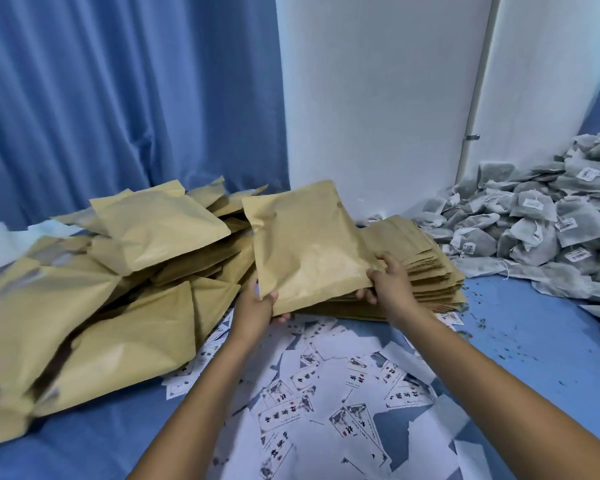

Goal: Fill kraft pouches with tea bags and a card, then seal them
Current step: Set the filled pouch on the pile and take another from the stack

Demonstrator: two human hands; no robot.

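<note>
- Pleated blue fabric curtain (118,98) hanging at ten o'clock, its hem reaching the surface.
- Plain white wall panel (378,98) at twelve o'clock, beside the curtain.
- Blue cloth-covered surface (534,323) at four o'clock, strewn with dark loose crumbs (492,323).

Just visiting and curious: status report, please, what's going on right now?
Left hand and right hand grip one puffy kraft pouch by its near corners. Held above the flat pouch stack. Nothing in the way.
</note>
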